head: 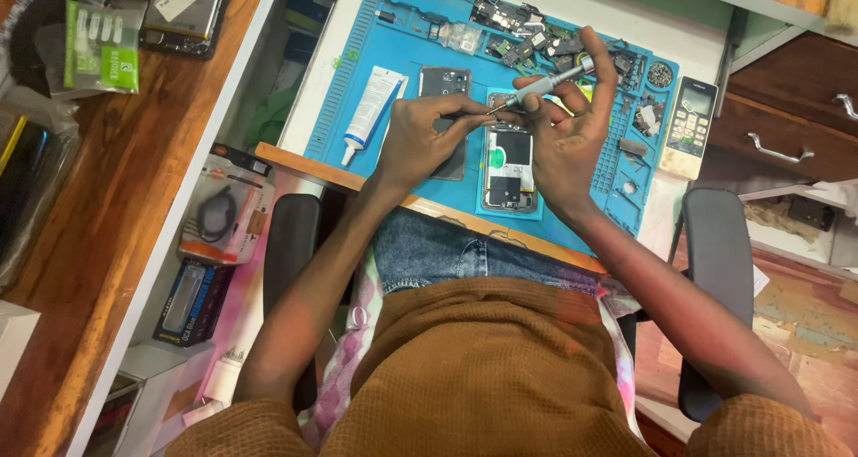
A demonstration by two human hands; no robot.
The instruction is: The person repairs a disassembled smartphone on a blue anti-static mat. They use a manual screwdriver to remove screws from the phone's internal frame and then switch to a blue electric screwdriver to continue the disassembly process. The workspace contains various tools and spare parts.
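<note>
Reaching forward from the chair, both forearms converge over the opened smartphone [508, 167] lying face-down on the blue repair mat [375, 55], which covers the white desk [626, 15]. The left hand [427, 140] is bent at the wrist, its thumb and forefinger pressed together at the tips on something too small to make out, right at the phone's upper edge. The right hand [565, 122] is cupped with the palm turned toward the wearer, fingers curled around a slim grey precision screwdriver [545, 83]; the forefinger arches over the tool's rear end, and the tip slants down and leftward to meet the left fingertips. A dark phone back cover [444, 83] lies just beside the left hand, partly hidden by it. A white glue tube [373, 101] rests further left on the mat, and loose phone parts [514, 24] crowd the mat's far edge.
</note>
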